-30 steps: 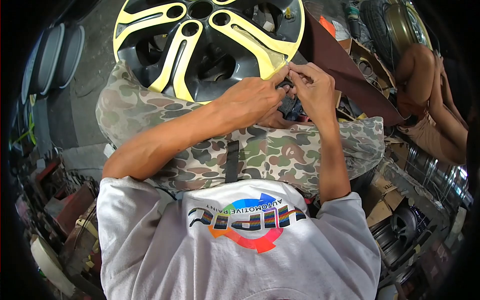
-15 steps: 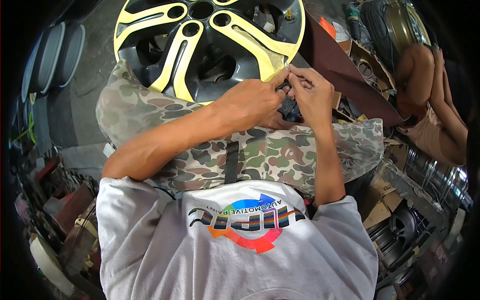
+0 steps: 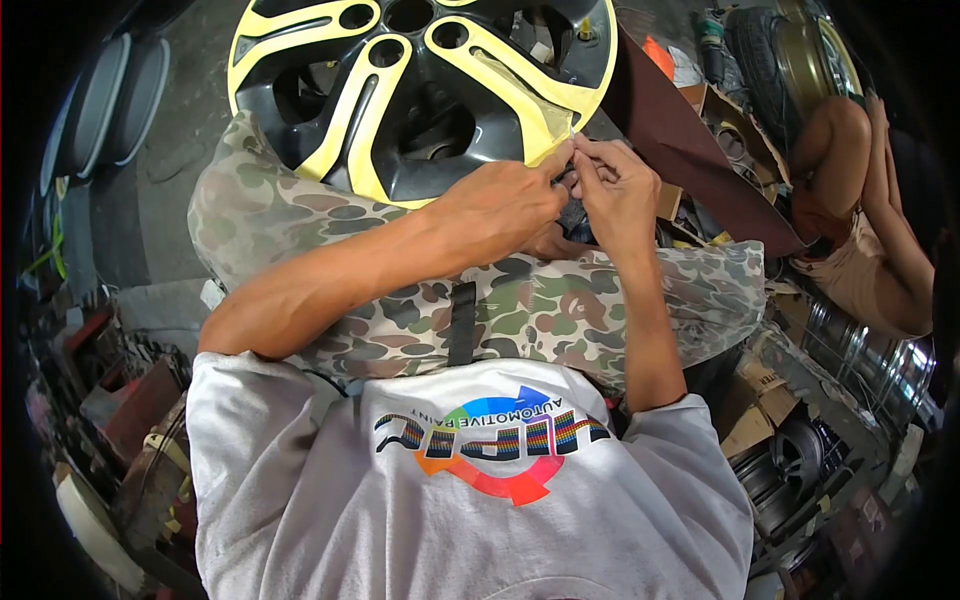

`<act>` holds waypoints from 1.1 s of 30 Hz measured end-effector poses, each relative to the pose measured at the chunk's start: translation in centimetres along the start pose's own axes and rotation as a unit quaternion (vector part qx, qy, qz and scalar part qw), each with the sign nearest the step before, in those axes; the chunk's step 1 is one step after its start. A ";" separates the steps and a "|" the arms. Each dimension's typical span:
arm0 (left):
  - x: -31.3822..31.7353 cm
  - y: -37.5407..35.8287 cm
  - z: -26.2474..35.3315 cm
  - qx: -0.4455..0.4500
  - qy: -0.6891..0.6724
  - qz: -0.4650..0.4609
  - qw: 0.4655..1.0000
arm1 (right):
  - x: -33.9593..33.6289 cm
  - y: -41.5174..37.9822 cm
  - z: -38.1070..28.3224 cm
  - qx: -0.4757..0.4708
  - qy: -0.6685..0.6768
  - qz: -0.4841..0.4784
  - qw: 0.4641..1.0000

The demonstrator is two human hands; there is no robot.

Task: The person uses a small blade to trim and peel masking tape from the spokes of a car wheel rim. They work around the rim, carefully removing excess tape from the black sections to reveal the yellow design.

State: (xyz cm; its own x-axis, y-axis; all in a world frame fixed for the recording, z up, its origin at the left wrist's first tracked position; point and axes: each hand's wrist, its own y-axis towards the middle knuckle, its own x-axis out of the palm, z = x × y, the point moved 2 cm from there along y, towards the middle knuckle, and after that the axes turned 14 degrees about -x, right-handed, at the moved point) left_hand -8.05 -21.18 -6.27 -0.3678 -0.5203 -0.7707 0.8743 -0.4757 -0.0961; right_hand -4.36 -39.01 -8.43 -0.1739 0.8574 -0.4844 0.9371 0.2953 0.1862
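A black alloy wheel (image 3: pixel 430 135) with yellow covering on its spoke faces rests against my legs. On the spoke nearest my hands, the yellow covering (image 3: pixel 545 110) looks duller and partly see-through near the rim. My right hand (image 3: pixel 618 190) pinches a small pale strip (image 3: pixel 572 130) at the outer end of this spoke. Close against it, my left hand (image 3: pixel 515 205) has its index finger reaching to the same spot, its other fingers curled. What those curled fingers hold, if anything, is hidden. The fingertips of both hands nearly meet.
Camouflage trousers (image 3: pixel 540 310) cover my legs below the wheel. At right are a dark red sheet (image 3: pixel 665 120), an open cardboard box (image 3: pixel 745 130), a tyre on a gold rim (image 3: pixel 800 60) and another person's bare leg (image 3: pixel 835 150). More rims (image 3: pixel 135 100) stand at left.
Both hands stay at the spoke's end; the right hand has shifted slightly left. A dark loop earlier visible between the hands is now mostly hidden. The view has moved slightly.
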 end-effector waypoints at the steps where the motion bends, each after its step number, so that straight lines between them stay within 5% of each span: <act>1: -0.1 -0.1 0.1 -0.009 0.003 -0.003 1.000 | 0.2 0.1 0.1 -0.002 0.002 -0.002 1.000; 33: -0.4 -1.0 0.2 -0.030 0.061 -0.038 0.997 | 1.7 -1.1 -0.3 0.026 0.040 0.046 0.998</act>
State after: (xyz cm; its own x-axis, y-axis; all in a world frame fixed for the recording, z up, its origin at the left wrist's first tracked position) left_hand -8.82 -20.66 -5.70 -0.3958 -0.3915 -0.8307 0.8636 -0.4663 -0.1917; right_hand -5.77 -37.68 -9.17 -0.1088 0.9116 -0.3964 0.9641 0.1939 0.1813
